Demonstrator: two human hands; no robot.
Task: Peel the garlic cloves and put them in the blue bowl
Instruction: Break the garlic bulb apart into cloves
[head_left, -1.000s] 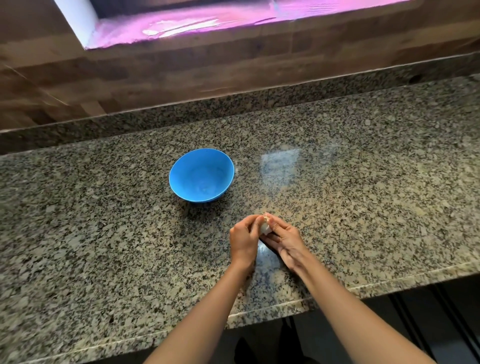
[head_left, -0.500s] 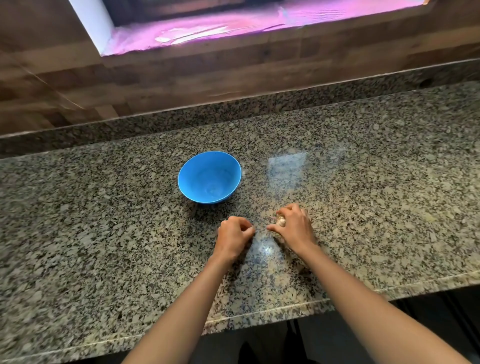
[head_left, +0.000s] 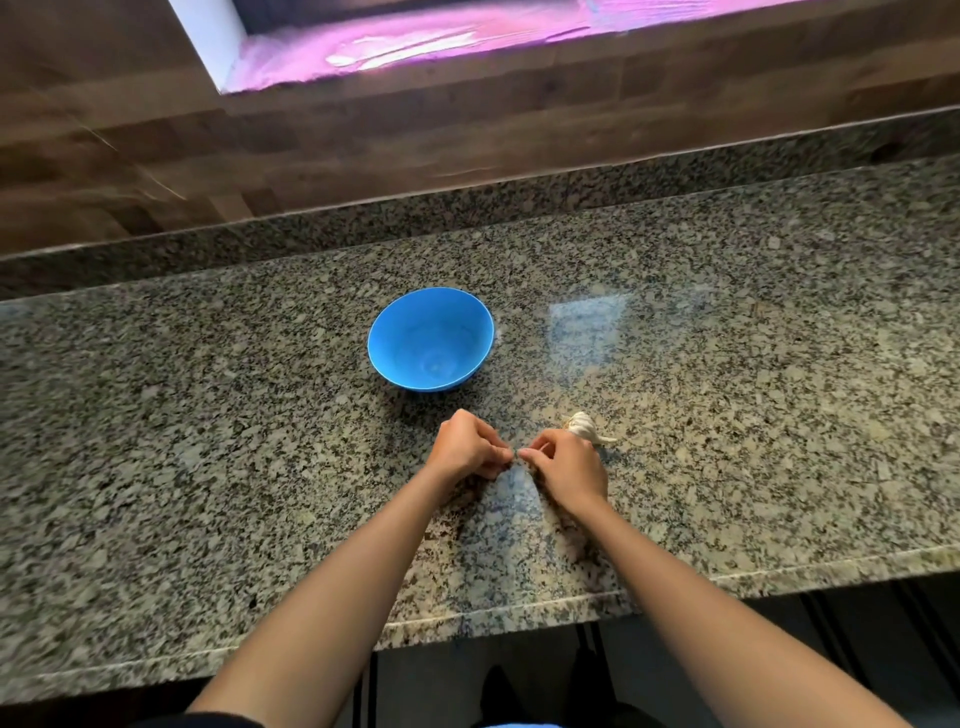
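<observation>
Counter (head_left: 208, 467), blue bowl (head_left: 387, 340), garlic (head_left: 582, 426); left hand (head_left: 465, 447), right hand (head_left: 566, 467): grips curled, contents unclear

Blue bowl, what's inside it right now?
Nothing shows inside the blue bowl: only its bare blue floor and far wall. The near inner wall is hidden by the rim.

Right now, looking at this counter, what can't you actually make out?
All in the head view:
Whether the left hand and right hand pinch anything: their curled fingers hide it.
The garlic bulb's near side: behind the right hand.
The window: cut off by the top edge, washed out pink.
Below the countertop: dark, cut off by the bottom edge.
</observation>
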